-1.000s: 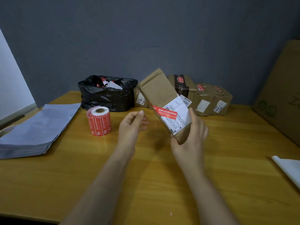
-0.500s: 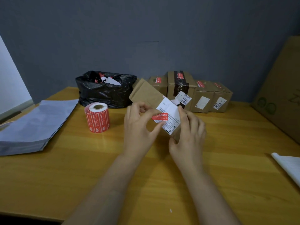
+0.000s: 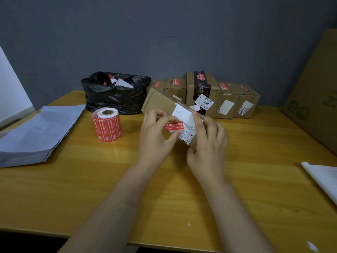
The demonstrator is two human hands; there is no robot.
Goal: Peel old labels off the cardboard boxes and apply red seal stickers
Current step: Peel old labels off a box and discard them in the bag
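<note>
**One box in the hands, the job seems about half done**

From the left there is one roll of red stickers (image 3: pixel 107 125) and one black trash bag (image 3: pixel 113 95) with scraps in it. The left hand (image 3: pixel 156 137) pinches the end of a red sticker (image 3: pixel 174 126) that lies on the white label (image 3: pixel 184 115) of the box (image 3: pixel 160 101). The box is held tilted just above the table (image 3: pixel 91 189). The right hand (image 3: pixel 207 141) has its fingers curled around the near end of the box. Behind stand the back boxes (image 3: pixel 226 101), five as I count, each with a red sticker on top. Three of them still show white labels, so I think some peeling is left.
</note>
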